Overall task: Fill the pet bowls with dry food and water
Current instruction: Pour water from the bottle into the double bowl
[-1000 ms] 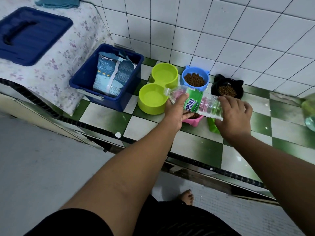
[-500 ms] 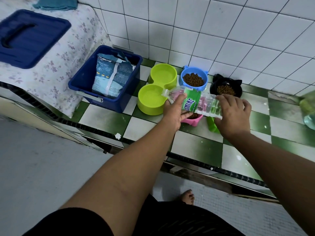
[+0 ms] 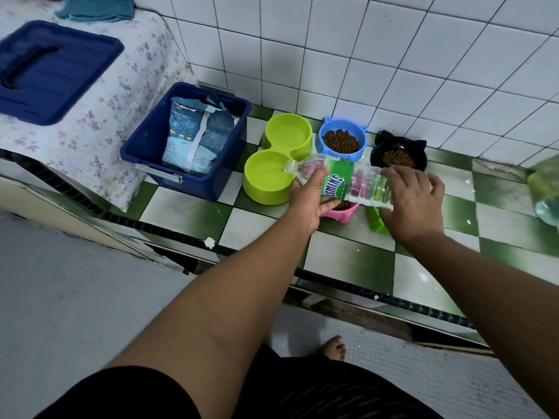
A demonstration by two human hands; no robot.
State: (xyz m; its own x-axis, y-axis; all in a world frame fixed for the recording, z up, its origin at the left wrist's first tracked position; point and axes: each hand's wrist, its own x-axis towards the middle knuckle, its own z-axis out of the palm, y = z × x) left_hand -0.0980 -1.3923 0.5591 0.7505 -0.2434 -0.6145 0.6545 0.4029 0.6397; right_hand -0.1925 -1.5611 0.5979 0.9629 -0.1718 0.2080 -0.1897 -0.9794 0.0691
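The floor (image 3: 348,258) is green and white checks, the wall tiles (image 3: 393,55) plain white. The double bowl (image 3: 266,193) is lime green; beside it stand a blue bowl (image 3: 321,144), a black bowl (image 3: 375,153) and a pink bowl (image 3: 348,213). The kibble (image 3: 340,140) is brown. The bottle (image 3: 337,179) is clear with a green label. The bin (image 3: 211,189) and lid (image 3: 51,71) are navy and the bag (image 3: 196,140) is pale blue. The cloth (image 3: 106,95) is white with what look like lilac flowers.

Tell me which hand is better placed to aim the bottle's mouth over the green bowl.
Left, likely. The left hand has its grip near the neck of the bottle, beside the green double bowl; the right hand holds the base.
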